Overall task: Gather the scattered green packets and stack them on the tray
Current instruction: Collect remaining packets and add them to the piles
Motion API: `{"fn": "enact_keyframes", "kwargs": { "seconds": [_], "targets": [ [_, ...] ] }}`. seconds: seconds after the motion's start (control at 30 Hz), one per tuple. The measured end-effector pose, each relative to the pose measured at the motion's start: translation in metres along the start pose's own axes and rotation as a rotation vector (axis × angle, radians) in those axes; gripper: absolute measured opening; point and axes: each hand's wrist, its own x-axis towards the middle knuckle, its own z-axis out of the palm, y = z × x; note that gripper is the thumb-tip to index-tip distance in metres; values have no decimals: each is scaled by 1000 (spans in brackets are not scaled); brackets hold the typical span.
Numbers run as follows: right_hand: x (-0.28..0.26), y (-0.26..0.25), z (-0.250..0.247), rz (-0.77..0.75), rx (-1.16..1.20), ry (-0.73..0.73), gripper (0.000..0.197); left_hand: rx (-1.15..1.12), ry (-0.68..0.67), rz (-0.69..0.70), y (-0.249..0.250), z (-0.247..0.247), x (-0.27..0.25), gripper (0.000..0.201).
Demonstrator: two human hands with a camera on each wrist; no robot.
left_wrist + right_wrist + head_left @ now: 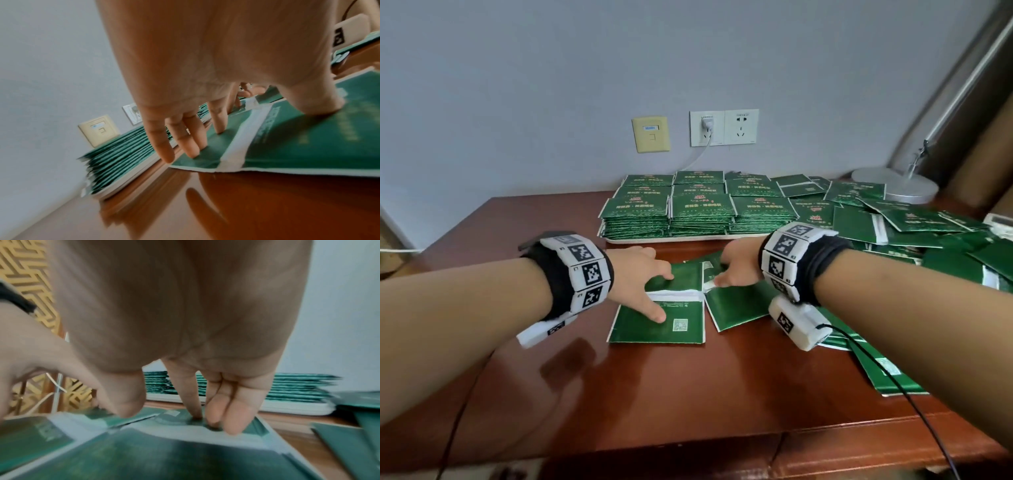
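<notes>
So we've got both hands spread flat: left hand (638, 274) pressing one green packet (657, 320), right hand (738, 267) on its 3 o'clock neighbour (736, 303). Tray (616, 240) sits at 12. Thin, slick foil, probably; we'd slide, then pinch edges.

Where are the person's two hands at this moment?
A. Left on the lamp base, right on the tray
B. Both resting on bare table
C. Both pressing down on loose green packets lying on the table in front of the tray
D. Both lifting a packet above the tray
C: the left hand and right hand press fingertips on loose green packets lying on the wooden table, short of the tray.
</notes>
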Motion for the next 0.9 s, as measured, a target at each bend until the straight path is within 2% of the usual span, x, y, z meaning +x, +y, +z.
{"fn": "enact_keyframes", "kwargs": {
  "seconds": [0.1, 0.17, 0.23, 0.3, 0.37, 0.53, 0.63, 0.77, 0.83, 0.9],
  "targets": [
    [8, -5, -7, -45, -19, 45, 42, -52, 71, -11, -10, -2, -2, 46],
    [11, -5, -11, -65, -70, 119, 43, -66, 115, -26, -15, -1, 1, 40],
    [13, -2, -12, -86, -82, 159, 55, -68, 129, -44, -17, 1, 6, 50],
    [13, 4, -10, -103, -61, 119, 74, -110, 130, -45, -19, 4, 11, 66],
    [15, 6, -8, -117, -52, 71, 83, -178, 108, -50, -20, 4, 15, 80],
    [21, 5, -18, -64, -134, -35, 80, -84, 59, -110, -21, -3, 22, 88],
    [23, 5, -20, 5, -220, -14, 74, -54, 113, -153, -20, -6, 17, 90],
    [21, 10, -28, 30, -68, 201, 42, -48, 256, -174, -25, -17, 10, 58],
    [15, 12, -33, 16, -21, 264, 28, -38, 312, -169, -27, -22, 6, 37],
    [7, 12, -34, 3, 11, 263, 20, -44, 352, -142, -26, -25, 3, 23]
  ]
}}
